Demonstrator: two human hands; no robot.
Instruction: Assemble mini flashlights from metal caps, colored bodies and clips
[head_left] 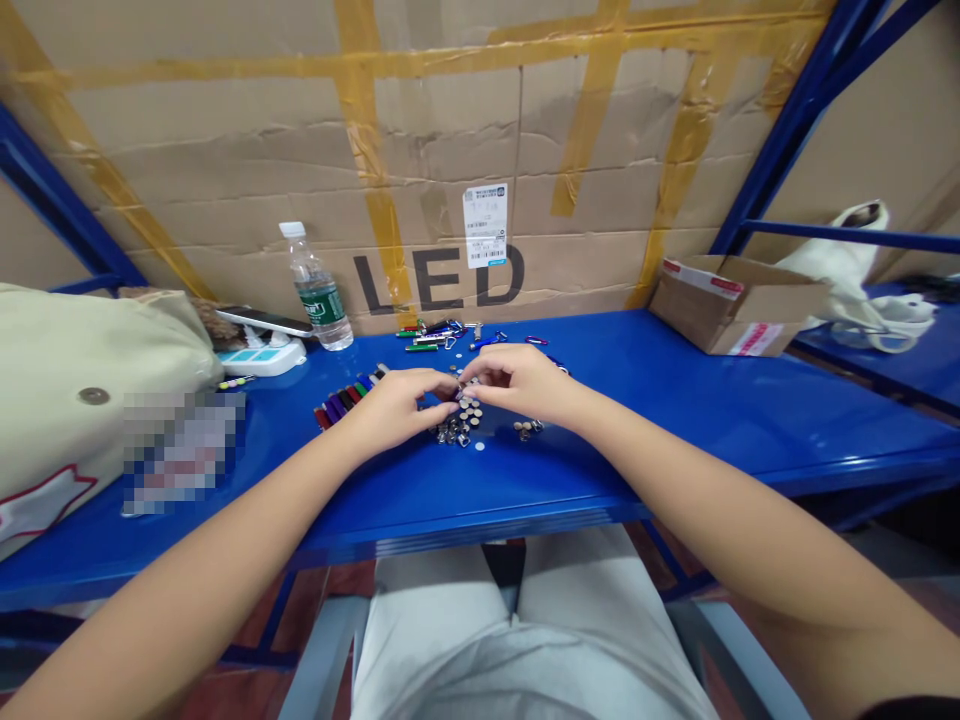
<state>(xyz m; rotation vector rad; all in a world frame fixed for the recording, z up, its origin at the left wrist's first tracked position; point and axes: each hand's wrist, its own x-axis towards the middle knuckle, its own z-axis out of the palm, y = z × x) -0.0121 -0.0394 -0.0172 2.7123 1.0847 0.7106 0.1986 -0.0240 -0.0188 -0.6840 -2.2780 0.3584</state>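
Note:
My left hand (401, 408) and my right hand (525, 385) meet above the middle of the blue table. The fingertips of both are pinched close together around a small, partly shiny piece, mostly hidden by the fingers. Just below the fingertips lie several small round discs (471, 411) and a pile of small shiny metal pieces (452, 432). Beside my left hand, a row of slim coloured tubes (345, 398) lies side by side. Beneath my right wrist is a smaller cluster of metal bits and discs (527, 430). Beyond the hands are coloured tubes with metal clips (431, 336).
On the blue table (660, 420), a water bottle (319, 290), a white power strip (262, 357) with a phone (264, 320) above it, and a cream bag (97, 390) stand left. An open cardboard box (735, 305) sits at the back right. Taped cardboard (435, 160) forms the back wall.

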